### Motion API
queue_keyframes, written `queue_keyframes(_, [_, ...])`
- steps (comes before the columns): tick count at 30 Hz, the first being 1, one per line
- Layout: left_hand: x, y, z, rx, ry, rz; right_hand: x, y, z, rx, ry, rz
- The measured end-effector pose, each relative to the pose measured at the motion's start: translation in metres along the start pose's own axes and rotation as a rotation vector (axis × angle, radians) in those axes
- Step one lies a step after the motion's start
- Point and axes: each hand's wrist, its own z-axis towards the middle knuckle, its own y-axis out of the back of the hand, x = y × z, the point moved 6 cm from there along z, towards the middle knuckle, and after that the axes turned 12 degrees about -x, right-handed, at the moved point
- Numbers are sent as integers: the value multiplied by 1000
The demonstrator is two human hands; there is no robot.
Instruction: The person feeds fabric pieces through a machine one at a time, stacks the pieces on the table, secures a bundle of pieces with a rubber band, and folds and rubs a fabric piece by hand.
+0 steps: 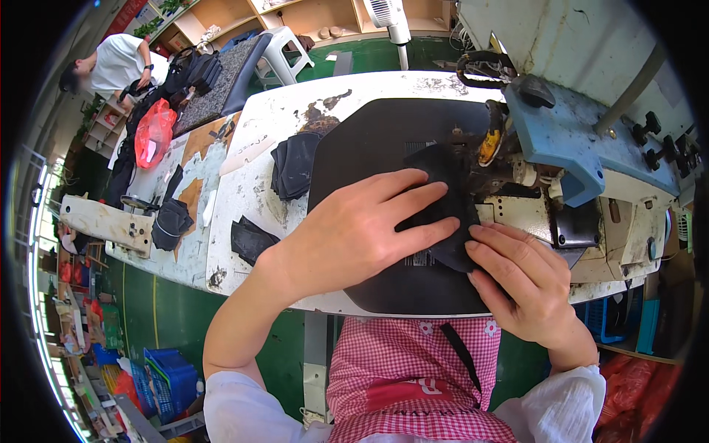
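Note:
A dark, curved piece of material (442, 171) lies on the black plate (369, 136) in front of the blue sewing machine (569, 129). Across it rests my left hand (362, 221), palm down with the fingers spread. My right hand (528, 277) is at the piece's near right edge, fingertips and thumb drawn in against it. The far end of the piece reaches the sewing area, where a yellow-and-black machine part (490, 140) stands. My fingers hide some of the piece, and I cannot tell whether it is fabric or leather.
Left of the plate sit a stack of dark pieces (294, 166) and a smaller pile (251, 240). Another bundle (172, 224) lies on the neighbouring table by a beige machine arm (107, 221). A person (125, 66) works at the far left, near a red plastic bag (153, 133).

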Motion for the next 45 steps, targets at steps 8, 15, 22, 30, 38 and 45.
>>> queue_keyframes(8, [19, -5, 0, 72, 11, -77, 0, 5, -5, 13, 23, -13])
queue_keyframes(15, [27, -6, 4, 52, -10, -78, 52, -47, -63, 190, 536, 261])
queue_keyframes(22, [14, -6, 4, 9, -28, 166, -40, -151, -119, 602, -601, 320])
queue_keyframes(30, [6, -9, 11, 60, -37, 368, -39, -151, -115, 466, -563, 322])
queue_keyframes(38, [42, -19, 14, 54, -9, 439, -46, -157, -126, 302, -520, 312])
queue_keyframes(45, [74, 66, -126, -335, 329, 614, -51, -147, -115, -14, -368, 331])
